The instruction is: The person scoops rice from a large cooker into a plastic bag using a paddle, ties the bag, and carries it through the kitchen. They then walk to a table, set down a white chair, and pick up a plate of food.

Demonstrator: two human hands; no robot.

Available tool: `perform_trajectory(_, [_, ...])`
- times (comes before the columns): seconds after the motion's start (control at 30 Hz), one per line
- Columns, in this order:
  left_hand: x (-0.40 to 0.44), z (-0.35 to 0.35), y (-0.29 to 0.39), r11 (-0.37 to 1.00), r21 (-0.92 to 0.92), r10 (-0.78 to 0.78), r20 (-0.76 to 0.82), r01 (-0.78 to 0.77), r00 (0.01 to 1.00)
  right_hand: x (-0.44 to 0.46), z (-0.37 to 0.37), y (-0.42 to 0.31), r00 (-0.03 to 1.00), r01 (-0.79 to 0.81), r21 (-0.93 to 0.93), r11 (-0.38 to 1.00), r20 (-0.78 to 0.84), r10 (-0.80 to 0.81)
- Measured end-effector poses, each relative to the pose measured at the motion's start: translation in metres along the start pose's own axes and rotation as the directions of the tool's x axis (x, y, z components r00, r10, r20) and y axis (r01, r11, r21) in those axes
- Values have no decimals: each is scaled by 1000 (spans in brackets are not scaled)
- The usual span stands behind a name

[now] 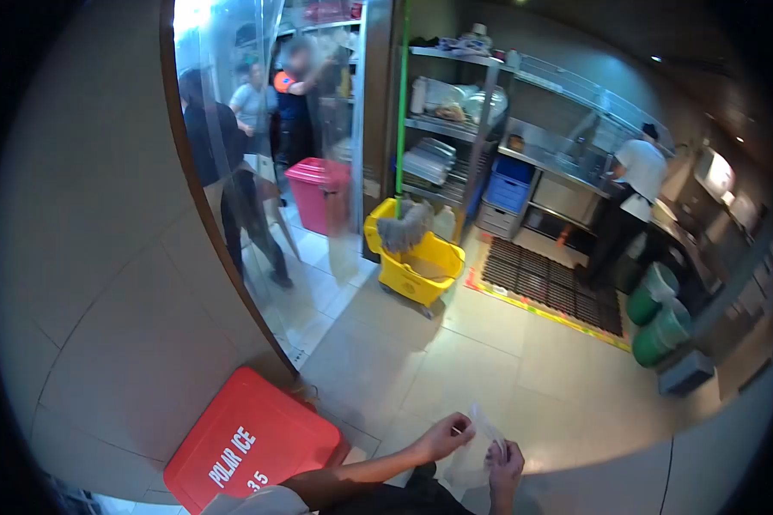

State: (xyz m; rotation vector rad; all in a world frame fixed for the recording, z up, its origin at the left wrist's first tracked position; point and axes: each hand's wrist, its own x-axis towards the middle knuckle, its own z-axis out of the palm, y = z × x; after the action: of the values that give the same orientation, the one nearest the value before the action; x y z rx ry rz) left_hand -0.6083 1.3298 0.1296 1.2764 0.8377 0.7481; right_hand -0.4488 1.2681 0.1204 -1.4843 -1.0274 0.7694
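Near the bottom centre, my left hand (447, 436) has its fingers closed at the upper left edge of a clear plastic bag (468, 463). Opposite it, my right hand (505, 461) pinches the bag's right side, with the fingers curled round the plastic. The see-through bag hangs between both hands, above the tiled floor. Under my left forearm lies a red cooler lid (258, 438) marked POLAR ICE.
A yellow mop bucket (416, 270) stands ahead by metal shelves (442, 129). A black floor mat (550, 283), green bins (661, 330) and a person at a counter (640, 172) are at right. Behind a plastic curtain (343, 172) are several people and a pink bin (318, 197).
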Motion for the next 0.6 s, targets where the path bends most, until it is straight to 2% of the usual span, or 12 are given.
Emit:
perform_trajectory(0.07, [38, -32, 7, 1000, 27, -7, -286, 15, 958, 66, 29, -11, 979, -23, 95, 995, 202, 3])
perform_trajectory(0.1, [53, -46, 15, 999, 36, -9, -317, 21, 948, 98, 47, -17, 973, -27, 110, 994, 232, 1])
perform_trajectory(0.17, [78, -67, 25, 988, 144, 132, -587, -57, 799, 153, 83, -23, 930, 1, 173, 985, 362, -65])
perform_trajectory(0.23, [103, -100, 14, 990, 137, 107, -672, -18, 733, 193, 125, -40, 903, -24, 208, 978, 424, -68])
perform_trajectory(0.3, [118, -131, 17, 951, 299, 208, -807, 78, 552, 229, 165, -41, 875, -55, 250, 967, 479, -74])
perform_trajectory(0.33, [120, -142, 28, 999, -14, -29, -817, 31, 576, 246, 184, -36, 854, -44, 248, 968, 513, -92])
perform_trajectory(0.4, [135, -176, 20, 999, 30, 17, -837, 13, 547, 275, 219, -24, 824, -39, 245, 969, 557, -108])
perform_trajectory(0.43, [147, -197, 18, 996, 91, 84, -839, -13, 538, 292, 238, -18, 836, 63, 205, 977, 523, -164])
perform_trajectory(0.47, [158, -218, 17, 997, 81, 61, -837, 12, 544, 307, 255, -11, 845, 160, 158, 974, 488, -218])
perform_trajectory(0.5, [165, -234, 18, 997, 77, 55, -839, 18, 542, 316, 268, -6, 844, 155, 156, 976, 492, -212])
perform_trajectory(0.57, [194, -273, 30, 994, 112, 92, -809, -3, 580, 347, 294, -5, 834, 230, -83, 970, 530, -153])
perform_trajectory(0.6, [218, -306, 28, 992, 121, 122, -812, -40, 571, 367, 310, -10, 831, 249, -59, 967, 526, -182])
